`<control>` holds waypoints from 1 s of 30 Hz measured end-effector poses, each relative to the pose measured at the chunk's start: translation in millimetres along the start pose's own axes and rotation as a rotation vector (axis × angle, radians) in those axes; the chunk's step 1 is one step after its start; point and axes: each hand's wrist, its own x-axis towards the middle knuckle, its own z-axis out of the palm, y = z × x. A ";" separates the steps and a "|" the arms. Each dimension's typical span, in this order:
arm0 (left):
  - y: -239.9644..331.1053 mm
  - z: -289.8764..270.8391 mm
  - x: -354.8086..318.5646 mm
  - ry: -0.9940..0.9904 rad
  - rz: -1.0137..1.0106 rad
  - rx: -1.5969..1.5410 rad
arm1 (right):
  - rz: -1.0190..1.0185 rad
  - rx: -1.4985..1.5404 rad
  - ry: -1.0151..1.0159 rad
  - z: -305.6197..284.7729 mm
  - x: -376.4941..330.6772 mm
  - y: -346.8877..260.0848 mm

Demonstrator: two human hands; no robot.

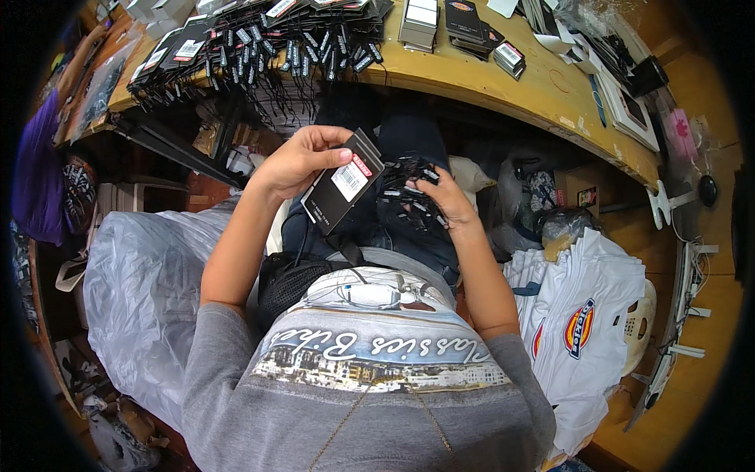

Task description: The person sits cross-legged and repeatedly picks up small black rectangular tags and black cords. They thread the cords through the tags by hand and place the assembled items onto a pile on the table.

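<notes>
Above my lap, my left hand (303, 161) pinches a small stack of black hang tags (332, 200), the thumb lying on the top one beside its white barcode sticker and red strip. To its right, my right hand (442, 197) is closed around a tangled bunch of black tag strings (409, 212) with small black plastic seals. Whether those strings are tied to the tags in my left hand cannot be made out. On the table ahead lies a large pile of black hang tags (295, 23), with its strings and seals hanging over the near edge.
The wooden table (503, 94) curves across the front, holding a white card stack (419, 23) and black tag stacks (465, 23). Folded white shirts (582, 315) lie at my right. A large translucent plastic bag (149, 299) fills my left side. A person's purple sleeve (39, 173) shows far left.
</notes>
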 end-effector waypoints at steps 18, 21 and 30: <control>25.2 45.4 42.7 -0.126 0.129 -0.280 | -0.417 0.218 -0.023 27.3 -67.1 -141.8; 24.2 46.9 35.9 -0.078 0.112 -0.266 | -0.570 0.127 -0.131 2.7 -67.2 -175.6; 6.0 20.4 10.3 -0.073 0.101 -0.365 | -0.509 -0.095 -0.077 -83.9 -22.2 -302.6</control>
